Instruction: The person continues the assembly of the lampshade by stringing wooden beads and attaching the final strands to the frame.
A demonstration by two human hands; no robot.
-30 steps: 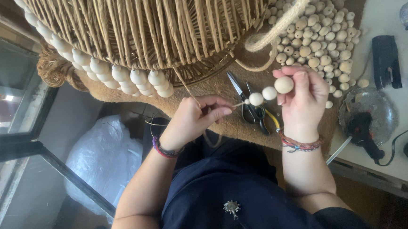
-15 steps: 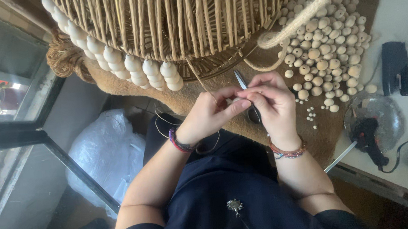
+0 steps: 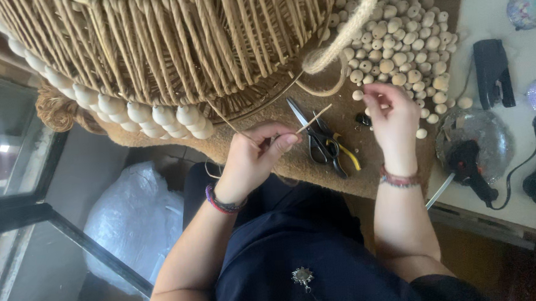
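Right hand [image 3: 391, 113] now reaching away from left hand [image 3: 257, 154] toward wooden beads [image 3: 398, 43], fingers loosely curled, empty; left pinching thin stick [image 3: 313, 119] steady; best picking single bead, hole facing stick tip

A black glue gun [image 3: 469, 163] rests on a round foil-lined dish [image 3: 479, 139] at the right, its cord trailing across the pale table [image 3: 520, 212]. Farther off lies a black flat holder [image 3: 492, 71], and a glittery tumbler [image 3: 533, 5] lies at the far right corner. A white plastic bag [image 3: 132, 217] sits on the floor at the near left, beside a dark metal frame [image 3: 68, 228].
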